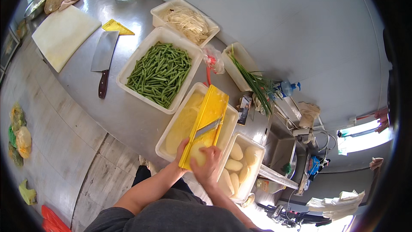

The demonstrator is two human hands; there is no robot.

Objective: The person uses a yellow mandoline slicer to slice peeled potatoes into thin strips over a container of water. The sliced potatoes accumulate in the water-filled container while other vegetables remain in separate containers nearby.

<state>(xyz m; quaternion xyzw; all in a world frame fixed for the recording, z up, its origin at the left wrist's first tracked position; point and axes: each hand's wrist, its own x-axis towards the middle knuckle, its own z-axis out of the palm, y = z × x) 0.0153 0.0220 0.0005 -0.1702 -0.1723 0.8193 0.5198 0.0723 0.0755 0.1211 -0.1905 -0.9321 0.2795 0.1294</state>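
Note:
My left hand (182, 149) grips the near end of a yellow mandoline slicer (207, 116), which slants across a white plastic tub (165, 135). In my right hand (208, 166) is a peeled potato (198, 153), pressed on the slicer's ridged surface below its metal blade (209, 128). Under the slicer, pale yellow shreds (182, 120) in liquid fill part of the tub; the slicer hides some of them. Close to my right hand, a second white tub (260, 167) holds several whole peeled potatoes (233, 165).
Cut green beans (161, 72) fill a tub beyond the slicer. Behind it is a tub of pale shreds (186, 21). A cleaver (104, 61) lies beside a white cutting board (66, 37) at left. Scallions (248, 75) overhang a narrow container. A sink (280, 145) is at right.

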